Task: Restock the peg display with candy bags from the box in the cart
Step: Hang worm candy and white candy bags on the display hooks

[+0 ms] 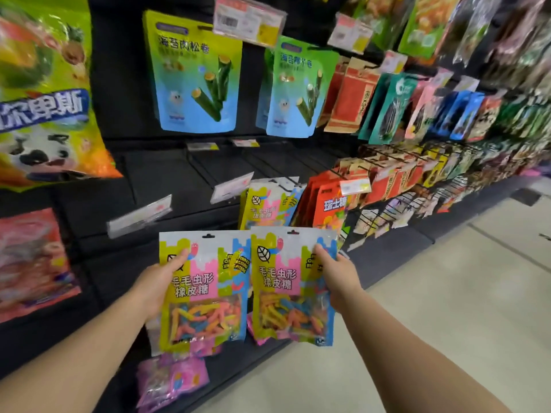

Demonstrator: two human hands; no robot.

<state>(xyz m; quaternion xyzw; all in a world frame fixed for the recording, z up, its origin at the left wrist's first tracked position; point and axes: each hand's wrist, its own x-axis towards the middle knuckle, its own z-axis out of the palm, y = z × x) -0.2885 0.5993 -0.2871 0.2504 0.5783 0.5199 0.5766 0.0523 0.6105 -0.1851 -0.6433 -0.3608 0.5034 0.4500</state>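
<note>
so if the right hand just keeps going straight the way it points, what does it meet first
Probably the matching worm-gummy bags already hanging on the peg, just above the bag that the right hand holds. Depth is unclear from one view.

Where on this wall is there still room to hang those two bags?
Bare pegs span the dark panel between the seaweed-roll bags above and the hanging worm-candy bags at right. Everything right of the red bags is packed tight.

Head view, down toward peg display

two seaweed-roll bags hanging above, red snack packs beside them, pale tiled floor at right
</note>
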